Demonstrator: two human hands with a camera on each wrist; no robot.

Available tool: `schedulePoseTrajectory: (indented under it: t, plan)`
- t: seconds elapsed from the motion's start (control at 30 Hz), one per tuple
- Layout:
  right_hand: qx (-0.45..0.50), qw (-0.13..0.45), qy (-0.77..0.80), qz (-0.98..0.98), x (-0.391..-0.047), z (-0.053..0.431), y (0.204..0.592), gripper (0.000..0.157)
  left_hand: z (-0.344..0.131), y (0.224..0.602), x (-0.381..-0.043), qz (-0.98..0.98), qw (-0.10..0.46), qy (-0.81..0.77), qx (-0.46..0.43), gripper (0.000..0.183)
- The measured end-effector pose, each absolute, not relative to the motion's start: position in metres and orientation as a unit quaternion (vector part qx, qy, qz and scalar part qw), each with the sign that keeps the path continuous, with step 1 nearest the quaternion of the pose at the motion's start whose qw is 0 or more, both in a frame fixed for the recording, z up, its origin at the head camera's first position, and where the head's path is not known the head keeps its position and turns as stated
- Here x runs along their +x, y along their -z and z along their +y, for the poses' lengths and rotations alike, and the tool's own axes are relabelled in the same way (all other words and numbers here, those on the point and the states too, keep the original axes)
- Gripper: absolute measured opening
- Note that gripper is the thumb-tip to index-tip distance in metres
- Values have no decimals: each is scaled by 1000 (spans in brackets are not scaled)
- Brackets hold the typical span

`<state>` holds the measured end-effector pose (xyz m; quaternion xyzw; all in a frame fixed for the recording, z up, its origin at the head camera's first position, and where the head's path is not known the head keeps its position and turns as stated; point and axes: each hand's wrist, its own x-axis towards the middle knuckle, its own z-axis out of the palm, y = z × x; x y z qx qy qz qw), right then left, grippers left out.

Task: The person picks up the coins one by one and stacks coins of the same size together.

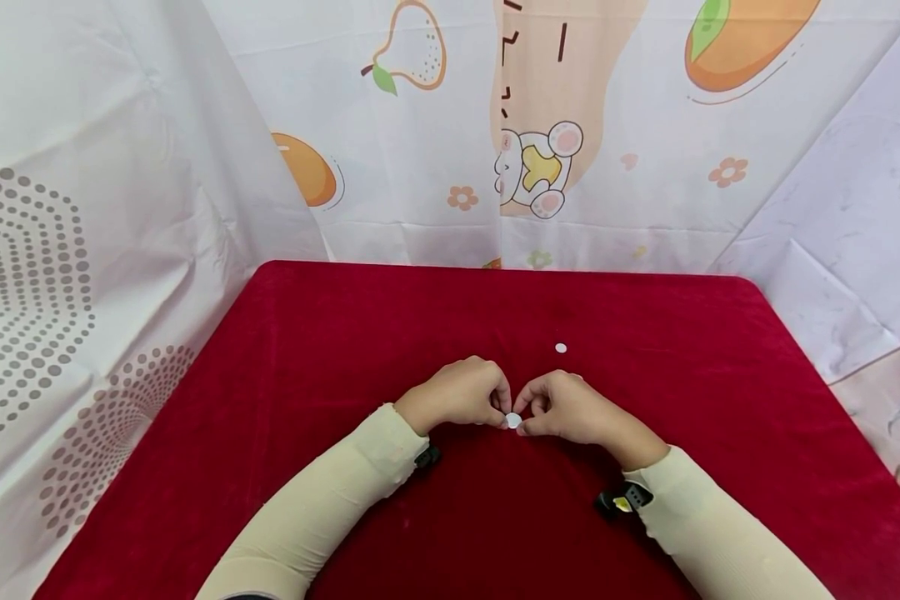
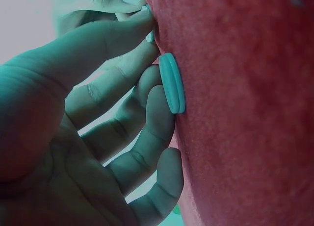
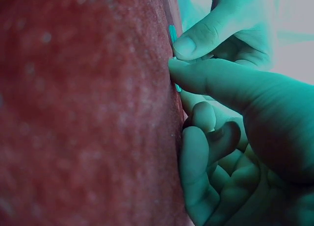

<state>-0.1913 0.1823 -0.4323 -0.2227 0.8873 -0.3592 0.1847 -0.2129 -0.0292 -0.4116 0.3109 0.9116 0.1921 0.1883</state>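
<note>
In the head view, my left hand (image 1: pixel 461 393) and right hand (image 1: pixel 570 407) meet over a small white round disc (image 1: pixel 513 420) low at the cloth. The thumb and forefinger of each hand pinch it from opposite sides. In the left wrist view, my left hand (image 2: pixel 113 98) has its other fingers loosely bent beside two discs (image 2: pixel 171 84) lying face to face on the cloth. The right wrist view shows my right hand (image 3: pixel 230 103) with its thumb tip over the pinched disc's edge, its remaining fingers curled near the cloth. The fingertips partly hide the disc there.
A red cloth (image 1: pixel 390 317) covers the table. Another white disc (image 1: pixel 561 347) lies flat beyond the right hand, and the edge of one more disc (image 1: pixel 579 377) shows just behind that hand. Printed white curtains (image 1: pixel 420 150) hang around the table's back and sides.
</note>
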Motion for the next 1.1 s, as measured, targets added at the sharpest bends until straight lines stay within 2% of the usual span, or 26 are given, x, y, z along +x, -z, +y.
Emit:
schedulePoseTrajectory:
  t: [1.1]
  plan:
    - [-239, 178, 366, 881, -191, 183, 430, 18, -28, 413, -212, 914, 174, -184, 318, 12]
